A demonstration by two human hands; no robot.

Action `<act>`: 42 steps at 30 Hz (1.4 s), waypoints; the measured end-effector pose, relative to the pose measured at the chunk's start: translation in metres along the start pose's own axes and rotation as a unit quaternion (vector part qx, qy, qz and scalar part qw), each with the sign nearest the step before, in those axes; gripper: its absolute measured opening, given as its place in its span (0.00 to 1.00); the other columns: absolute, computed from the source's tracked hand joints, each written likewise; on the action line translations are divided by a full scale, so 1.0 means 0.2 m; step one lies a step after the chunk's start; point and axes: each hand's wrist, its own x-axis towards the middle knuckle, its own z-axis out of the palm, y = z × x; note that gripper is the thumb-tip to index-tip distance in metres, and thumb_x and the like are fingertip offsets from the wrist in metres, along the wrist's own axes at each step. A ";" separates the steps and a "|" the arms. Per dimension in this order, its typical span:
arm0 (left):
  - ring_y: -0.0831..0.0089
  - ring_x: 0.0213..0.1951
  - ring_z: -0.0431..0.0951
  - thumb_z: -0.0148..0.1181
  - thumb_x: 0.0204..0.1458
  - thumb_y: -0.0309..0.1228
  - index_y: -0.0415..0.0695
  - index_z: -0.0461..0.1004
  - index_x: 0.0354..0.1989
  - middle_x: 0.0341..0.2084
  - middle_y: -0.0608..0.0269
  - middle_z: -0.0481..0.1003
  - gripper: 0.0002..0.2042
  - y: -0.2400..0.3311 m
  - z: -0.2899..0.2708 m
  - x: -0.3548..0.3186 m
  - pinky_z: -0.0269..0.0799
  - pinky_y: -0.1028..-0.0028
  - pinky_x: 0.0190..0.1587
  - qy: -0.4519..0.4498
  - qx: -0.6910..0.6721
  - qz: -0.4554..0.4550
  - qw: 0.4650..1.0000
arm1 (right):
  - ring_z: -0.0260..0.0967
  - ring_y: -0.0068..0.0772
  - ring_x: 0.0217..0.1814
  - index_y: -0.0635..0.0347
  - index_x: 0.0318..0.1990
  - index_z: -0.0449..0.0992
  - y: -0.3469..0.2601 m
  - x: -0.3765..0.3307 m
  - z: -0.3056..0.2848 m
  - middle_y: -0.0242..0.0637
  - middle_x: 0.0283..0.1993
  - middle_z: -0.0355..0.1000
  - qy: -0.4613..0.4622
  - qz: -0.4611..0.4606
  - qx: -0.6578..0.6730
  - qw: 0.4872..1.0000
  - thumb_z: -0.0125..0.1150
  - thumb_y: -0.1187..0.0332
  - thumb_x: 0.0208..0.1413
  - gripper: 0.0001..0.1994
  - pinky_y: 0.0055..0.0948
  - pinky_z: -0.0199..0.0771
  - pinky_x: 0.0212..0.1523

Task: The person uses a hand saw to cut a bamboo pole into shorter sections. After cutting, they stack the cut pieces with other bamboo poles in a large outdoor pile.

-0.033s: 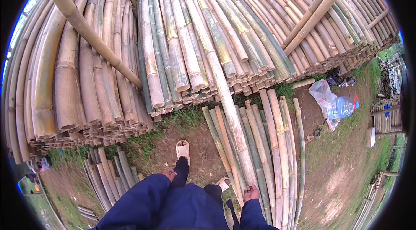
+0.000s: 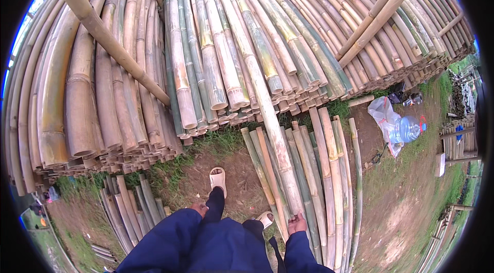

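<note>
A long, pale bamboo pole (image 2: 272, 124) sticks out from the middle stack toward me, past the other poles. At its near end, my right hand (image 2: 297, 224) is closed, with fingertips and thumb on the pole's tip. Beneath that end, several thinner bamboo poles (image 2: 334, 170) lie side by side, sloping down to the ground. My left hand (image 2: 199, 208) hangs beside my left leg, away from any pole. Its fingers are curled in, and I see nothing in them.
Large bamboo stacks stand on the left (image 2: 82, 83), ahead (image 2: 216, 72) and on the right (image 2: 329, 21). A slanted bamboo post (image 2: 110, 39) crosses the left stack. Crossed posts (image 2: 378, 16) lean by the right one. A water jug (image 2: 409, 128) and plastic bag (image 2: 382, 113) lie on the ground.
My right hand has shifted very slightly away from me at the pole's end. Otherwise the view has only moved a little; the stacks and my left hand keep their places.
</note>
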 end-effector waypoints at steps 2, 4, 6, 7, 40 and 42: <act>0.62 0.35 0.84 0.66 0.54 0.36 0.39 0.81 0.42 0.33 0.51 0.83 0.14 -0.13 -0.09 -0.06 0.78 0.65 0.43 0.024 -0.015 -0.035 0.999 | 0.62 0.23 0.26 0.55 0.38 0.74 0.12 0.06 0.47 0.28 0.28 0.67 -0.049 0.006 -0.017 0.999 0.65 0.61 0.62 0.09 0.28 0.68 0.31; 0.62 0.36 0.84 0.66 0.54 0.36 0.38 0.81 0.41 0.34 0.51 0.83 0.14 -0.12 -0.13 -0.05 0.79 0.66 0.43 0.021 -0.028 -0.044 0.998 | 0.59 0.18 0.27 0.51 0.37 0.75 0.13 0.08 0.91 0.22 0.29 0.66 -0.059 -0.036 -0.016 0.997 0.67 0.58 0.61 0.10 0.24 0.66 0.33; 0.63 0.37 0.84 0.66 0.54 0.37 0.38 0.81 0.41 0.35 0.51 0.83 0.14 -0.24 -0.17 0.00 0.78 0.66 0.44 0.020 -0.054 -0.057 0.997 | 0.58 0.17 0.25 0.50 0.38 0.75 0.18 0.15 1.34 0.23 0.30 0.67 -0.058 -0.037 -0.011 0.998 0.65 0.57 0.63 0.09 0.20 0.64 0.28; 0.63 0.38 0.84 0.66 0.54 0.37 0.39 0.81 0.41 0.36 0.51 0.83 0.14 -0.28 -0.20 0.05 0.78 0.66 0.44 0.016 -0.064 -0.062 0.996 | 0.57 0.16 0.24 0.50 0.38 0.75 0.17 0.18 1.55 0.23 0.30 0.68 -0.054 -0.041 -0.013 0.998 0.65 0.57 0.63 0.10 0.20 0.63 0.25; 0.66 0.37 0.83 0.65 0.55 0.33 0.40 0.79 0.49 0.35 0.54 0.82 0.15 0.61 -0.80 -0.05 0.78 0.68 0.44 0.112 -0.128 0.009 0.985 | 0.73 0.26 0.29 0.63 0.41 0.79 -0.04 0.45 2.71 0.39 0.33 0.78 -0.051 -0.096 -0.326 0.939 0.64 0.65 0.60 0.10 0.30 0.75 0.29; 0.65 0.38 0.83 0.65 0.56 0.30 0.40 0.78 0.49 0.36 0.54 0.82 0.14 1.01 -0.96 -0.26 0.78 0.68 0.45 0.159 -0.195 0.095 0.963 | 0.75 0.29 0.31 0.65 0.40 0.79 0.00 0.40 2.69 0.39 0.33 0.79 -0.019 -0.285 -0.418 0.863 0.65 0.66 0.58 0.10 0.32 0.76 0.33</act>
